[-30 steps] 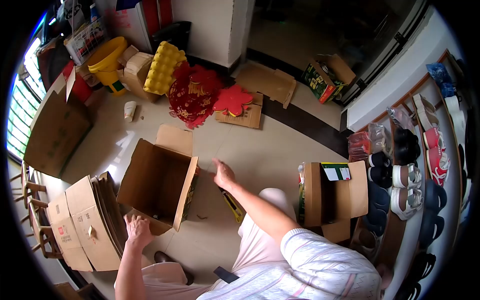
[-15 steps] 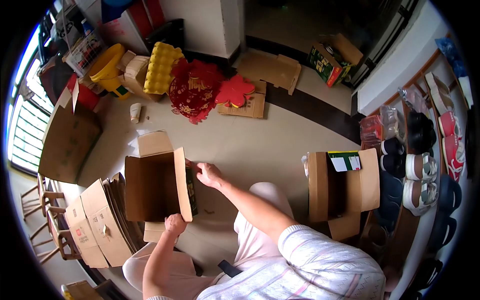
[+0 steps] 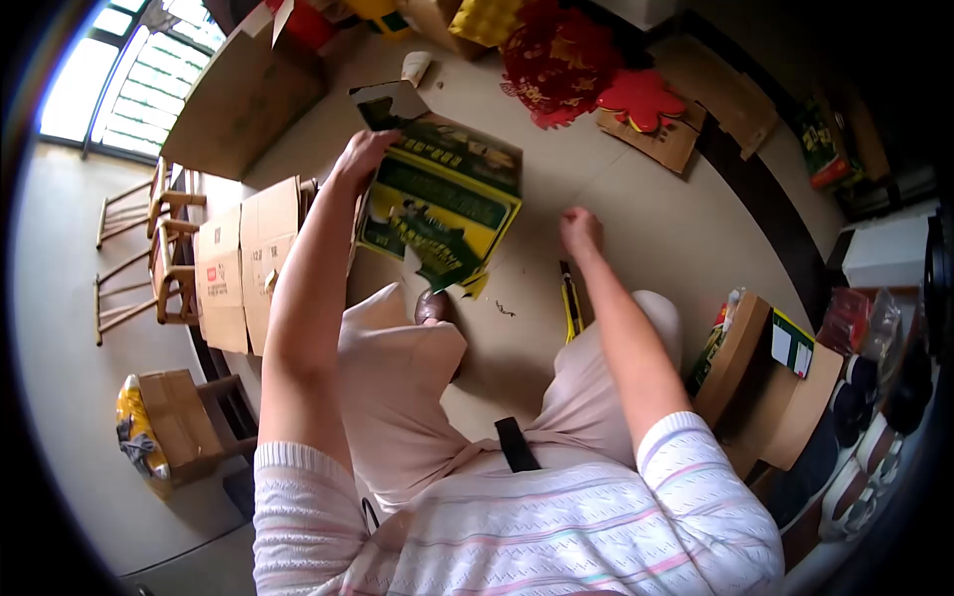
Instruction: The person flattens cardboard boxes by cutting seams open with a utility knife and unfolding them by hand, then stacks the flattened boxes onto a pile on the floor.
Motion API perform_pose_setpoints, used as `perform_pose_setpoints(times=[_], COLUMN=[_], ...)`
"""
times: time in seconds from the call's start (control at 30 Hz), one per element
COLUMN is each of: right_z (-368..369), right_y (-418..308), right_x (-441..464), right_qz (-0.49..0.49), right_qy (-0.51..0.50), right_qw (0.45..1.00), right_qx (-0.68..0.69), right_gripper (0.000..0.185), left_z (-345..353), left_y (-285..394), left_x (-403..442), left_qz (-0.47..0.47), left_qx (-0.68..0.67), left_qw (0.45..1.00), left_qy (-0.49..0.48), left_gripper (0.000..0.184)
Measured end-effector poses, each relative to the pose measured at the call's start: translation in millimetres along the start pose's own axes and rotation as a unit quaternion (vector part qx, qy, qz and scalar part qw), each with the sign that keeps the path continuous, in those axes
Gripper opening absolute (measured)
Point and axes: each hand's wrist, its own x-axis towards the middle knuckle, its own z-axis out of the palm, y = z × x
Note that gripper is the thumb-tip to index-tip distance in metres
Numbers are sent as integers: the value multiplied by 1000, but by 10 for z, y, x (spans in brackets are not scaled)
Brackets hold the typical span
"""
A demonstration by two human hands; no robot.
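Observation:
A green and yellow printed cardboard box (image 3: 437, 204) is tilted above the floor in front of me, its printed sides towards me and its flaps hanging out. My left hand (image 3: 366, 159) grips it at the upper left edge, beside a raised flap. To the right of the box, and apart from it, my right hand (image 3: 581, 233) is curled into a fist with nothing visible in it. Just below that hand, a yellow and black tool (image 3: 570, 303), like a utility knife, lies by my right leg.
Flattened cardboard (image 3: 248, 263) leans at the left near wooden stools (image 3: 174, 248). Another open box (image 3: 760, 392) stands right, beside shoes (image 3: 870, 467). Red paper decorations (image 3: 556, 60) and a paper cup (image 3: 416, 67) lie ahead. Small scraps (image 3: 505, 309) dot the floor.
The box has turned from its open side to its printed sides. My left hand has moved from its lower edge to its upper left; my right hand has closed and moved away. The view has shifted.

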Motion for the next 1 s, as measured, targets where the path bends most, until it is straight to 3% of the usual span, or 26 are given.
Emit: perform_pose_setpoints(times=[0.03, 0.1, 0.2, 0.27, 0.37, 0.4, 0.5, 0.57, 0.6, 0.7, 0.8, 0.87, 0.93, 0.97, 1.0], right_z=[-30, -235, -277, -151, -172, 19, 179, 278, 308, 349, 385, 339, 24, -23, -271], right_y=[148, 305, 594, 767, 475, 679, 807, 912, 945, 947, 847, 733, 18, -64, -548], right_x=[-6, -64, -235, -310, -478, -488, -696, -810, -848, -776, -518, -352, -84, 56, 73], right_qz=[-11, 81, 68, 31, 85, 77, 64, 52, 48, 92, 178, 62, 79, 36, 57], right_qy=[-31, -210, -289, -313, -351, -359, -373, -349, -335, -325, -244, -135, -152, -164, -206], right_qw=[998, 960, 918, 866, 848, 848, 852, 865, 873, 862, 927, 987, 985, 979, 962], right_qx=[-58, -163, -264, -389, -388, -382, -363, -357, -352, -378, -221, -63, -5, 112, 167], right_gripper=[20, 26, 45, 55, 62, 65, 58, 54, 52, 48, 43, 35, 25, 17, 14], left_z=[-35, -75, -96, -171, -315, -331, -402, -472, -406, -318, -370, -374, -327, -302, -289], left_y=[-34, -256, -321, -436, -754, -827, -1066, -1384, -1270, -1151, -1200, -1196, -1175, -1144, -1122], left_x=[120, 442, 615, 780, 1048, 1076, 1178, 1703, 1621, 1603, 1708, 1745, 1757, 1754, 1760], left_qz=[-12, -86, -86, -108, -102, -112, -113, -141, -122, -179, -165, -164, -174, -183, -192], left_qx=[16, -56, -33, -107, -155, -161, -201, -135, -212, -254, -254, -252, -291, -327, -362], left_qw=[1000, 995, 993, 986, 980, 977, 968, 978, 967, 943, 946, 946, 933, 919, 905], left_qy=[15, 21, 73, 72, 72, 87, 97, 75, 75, 117, 112, 120, 121, 118, 115], left_gripper=[27, 28, 28, 26, 27, 27, 25, 21, 20, 14, 12, 13, 13, 13, 14])
